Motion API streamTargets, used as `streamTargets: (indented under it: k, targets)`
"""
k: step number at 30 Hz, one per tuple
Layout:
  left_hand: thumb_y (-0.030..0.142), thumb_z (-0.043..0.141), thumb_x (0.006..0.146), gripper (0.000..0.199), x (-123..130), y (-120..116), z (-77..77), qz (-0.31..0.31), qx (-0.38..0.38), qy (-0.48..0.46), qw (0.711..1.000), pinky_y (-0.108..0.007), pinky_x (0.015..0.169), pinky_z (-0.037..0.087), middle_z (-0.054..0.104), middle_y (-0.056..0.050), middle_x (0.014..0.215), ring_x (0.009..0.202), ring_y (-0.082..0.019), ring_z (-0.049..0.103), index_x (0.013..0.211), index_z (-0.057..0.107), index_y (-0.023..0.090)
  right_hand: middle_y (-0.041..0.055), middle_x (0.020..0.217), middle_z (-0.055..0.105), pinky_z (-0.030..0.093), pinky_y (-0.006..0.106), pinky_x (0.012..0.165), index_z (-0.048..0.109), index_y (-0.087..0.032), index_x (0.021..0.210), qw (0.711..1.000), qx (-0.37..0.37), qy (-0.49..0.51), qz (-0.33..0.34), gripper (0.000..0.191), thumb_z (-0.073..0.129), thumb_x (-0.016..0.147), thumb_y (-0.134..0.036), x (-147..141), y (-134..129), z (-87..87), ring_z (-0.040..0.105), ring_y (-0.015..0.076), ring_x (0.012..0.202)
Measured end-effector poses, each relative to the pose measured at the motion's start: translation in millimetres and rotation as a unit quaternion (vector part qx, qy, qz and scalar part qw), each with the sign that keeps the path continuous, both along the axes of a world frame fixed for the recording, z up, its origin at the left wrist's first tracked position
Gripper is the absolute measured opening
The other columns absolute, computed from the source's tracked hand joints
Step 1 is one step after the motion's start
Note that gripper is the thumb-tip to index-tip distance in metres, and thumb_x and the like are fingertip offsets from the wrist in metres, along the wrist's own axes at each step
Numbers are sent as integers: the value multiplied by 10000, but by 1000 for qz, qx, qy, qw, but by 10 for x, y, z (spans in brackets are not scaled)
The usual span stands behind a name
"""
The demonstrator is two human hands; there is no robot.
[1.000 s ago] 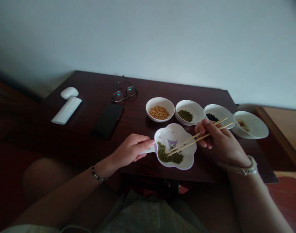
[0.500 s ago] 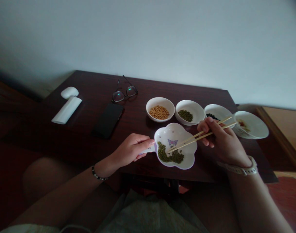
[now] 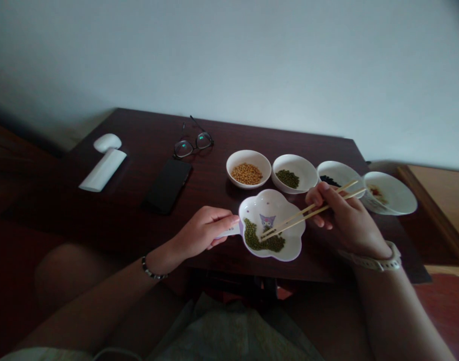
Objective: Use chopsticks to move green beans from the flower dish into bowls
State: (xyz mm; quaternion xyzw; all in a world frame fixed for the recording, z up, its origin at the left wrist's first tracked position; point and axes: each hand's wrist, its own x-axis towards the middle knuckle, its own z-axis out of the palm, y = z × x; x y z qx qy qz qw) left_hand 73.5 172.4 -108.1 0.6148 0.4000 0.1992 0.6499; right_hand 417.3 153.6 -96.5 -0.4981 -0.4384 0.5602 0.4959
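Note:
My left hand (image 3: 208,226) is closed around the handle of a white flower-shaped bowl (image 3: 285,205) with a purple cartoon face on its inside. Green beans (image 3: 254,239) lie along the bowl's lower left. Held in my right hand (image 3: 342,215) is a pair of light wooden chopsticks (image 3: 300,215), whose tips reach down among these beans, slightly apart. I cannot make out a bean between the tips. Just behind stand a white bowl (image 3: 308,173) with green beans and another white bowl (image 3: 233,163) with yellow soybeans.
Further right are a white bowl (image 3: 336,168) of black beans, partly behind my right hand, and a bowl (image 3: 400,195) with small reddish-brown bits. A black phone (image 3: 168,185), glasses (image 3: 193,146) and a white device (image 3: 103,170) with a rounded end lie left on the dark table (image 3: 146,130).
The chopstick tips have parted a little and shifted slightly within the beans. The green beans in the flower-shaped bowl look a bit more joined together. My left hand holds still.

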Motion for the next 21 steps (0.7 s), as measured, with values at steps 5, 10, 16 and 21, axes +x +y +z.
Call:
streamTargets:
  k: [5, 10, 16, 21]
  targets:
    - [491, 624, 1153, 524, 6, 3, -3, 2, 5, 2, 1000, -203, 427, 272, 507, 56, 524, 429, -79, 414, 717, 550, 211, -11, 691, 521, 276, 269, 424, 636, -229, 796, 1000, 7, 18, -21, 503, 772, 1108, -599, -6, 8, 20, 383, 97, 497]
    - [515, 626, 1150, 523, -15, -8, -46, 0, -2, 5, 1000, -205, 424, 279, 520, 48, 534, 434, -87, 421, 731, 557, 212, 4, 786, 523, 270, 256, 381, 623, -230, 781, 991, 53, 68, -98, 458, 886, 1042, -499, 51, 43, 54, 404, 84, 529]
    - [530, 633, 1148, 514, -60, -15, -85, -5, -9, 8, 1000, -211, 429, 270, 515, 50, 520, 426, -90, 411, 751, 586, 208, 37, 807, 588, 294, 268, 358, 695, -278, 797, 949, 162, 75, -259, 346, 976, 960, -397, 370, 172, -31, 546, 162, 634]
    - [521, 658, 1127, 506, -67, -26, -74, -17, -23, 5, 1000, -210, 424, 260, 498, 55, 507, 420, -90, 410, 736, 596, 205, 80, 785, 661, 333, 315, 388, 752, -285, 767, 921, 243, -3, -306, 336, 869, 1053, -416, 444, 182, -87, 598, 204, 589]
